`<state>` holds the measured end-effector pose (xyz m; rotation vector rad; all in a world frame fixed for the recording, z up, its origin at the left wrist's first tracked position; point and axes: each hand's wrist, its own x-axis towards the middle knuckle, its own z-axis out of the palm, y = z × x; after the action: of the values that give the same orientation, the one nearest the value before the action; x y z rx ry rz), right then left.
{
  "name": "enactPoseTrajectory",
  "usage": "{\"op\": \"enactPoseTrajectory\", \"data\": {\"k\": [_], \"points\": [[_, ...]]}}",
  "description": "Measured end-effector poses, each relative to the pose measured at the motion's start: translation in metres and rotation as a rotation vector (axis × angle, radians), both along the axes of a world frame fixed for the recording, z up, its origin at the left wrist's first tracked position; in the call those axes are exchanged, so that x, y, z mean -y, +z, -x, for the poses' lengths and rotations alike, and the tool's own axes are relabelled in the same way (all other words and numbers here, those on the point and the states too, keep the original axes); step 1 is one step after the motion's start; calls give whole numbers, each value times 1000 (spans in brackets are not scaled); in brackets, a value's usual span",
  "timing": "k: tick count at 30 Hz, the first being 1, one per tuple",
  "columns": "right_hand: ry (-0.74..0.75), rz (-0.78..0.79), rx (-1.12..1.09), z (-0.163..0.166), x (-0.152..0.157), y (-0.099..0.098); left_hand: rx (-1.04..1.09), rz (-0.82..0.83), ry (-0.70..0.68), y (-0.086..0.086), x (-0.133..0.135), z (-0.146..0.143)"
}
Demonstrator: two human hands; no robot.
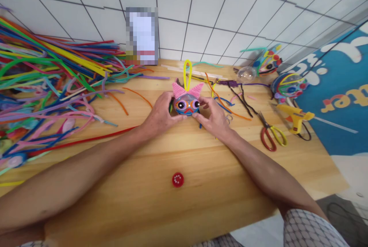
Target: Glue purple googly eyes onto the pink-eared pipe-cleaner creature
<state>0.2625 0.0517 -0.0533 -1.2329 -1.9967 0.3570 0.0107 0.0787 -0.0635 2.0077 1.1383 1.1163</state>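
A small round pipe-cleaner figure (187, 103) with googly eyes, pink ears and a yellow loop on top sits on the wooden table (172, 155). My left hand (161, 114) curls around its left side. My right hand (212, 114) cups its right side, fingers pressed against it. Both hands grip the figure between them near the table's middle.
A big heap of coloured pipe cleaners (51, 82) fills the left. Loose pipe cleaners (230, 97), red-and-yellow scissors (271, 134), a yellow glue gun (294, 116), two finished figures (287, 86) and a clear ball (246, 73) lie right. A red cap (178, 180) lies near me.
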Motion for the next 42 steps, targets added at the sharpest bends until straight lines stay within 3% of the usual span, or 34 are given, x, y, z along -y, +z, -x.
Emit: {"op": "enactPoseTrajectory", "data": {"k": [31,39,42], "points": [[14,-10,-34,0,-3,-5,-74,-36,37,0,1,2],[24,-19,-52,3,-6,-12,-23,-13,30,0,4,-3],[-36,-73,-104,-1,-9,-1,78,-5,49,10,2,5]]}}
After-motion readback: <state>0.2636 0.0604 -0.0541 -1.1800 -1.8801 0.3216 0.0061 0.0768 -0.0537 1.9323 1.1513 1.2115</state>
